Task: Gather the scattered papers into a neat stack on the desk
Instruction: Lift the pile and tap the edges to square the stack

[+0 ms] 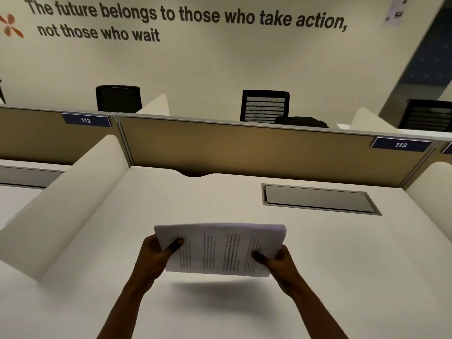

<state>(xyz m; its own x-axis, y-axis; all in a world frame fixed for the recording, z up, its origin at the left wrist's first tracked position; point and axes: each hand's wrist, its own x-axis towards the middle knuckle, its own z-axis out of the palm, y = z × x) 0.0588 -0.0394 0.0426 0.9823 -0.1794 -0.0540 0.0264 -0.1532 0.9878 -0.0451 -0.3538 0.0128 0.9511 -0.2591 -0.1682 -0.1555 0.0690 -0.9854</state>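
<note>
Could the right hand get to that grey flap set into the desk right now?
Probably not at once: the right hand and left hand both grip the paper stack. The grey flap lies beyond, with bare desk between.

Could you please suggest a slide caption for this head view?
Both hands, left and right, hold a stack of papers above the white desk.

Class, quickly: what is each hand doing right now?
Left hand: grips the paper stack by its left edge.
Right hand: grips its right edge.
</note>
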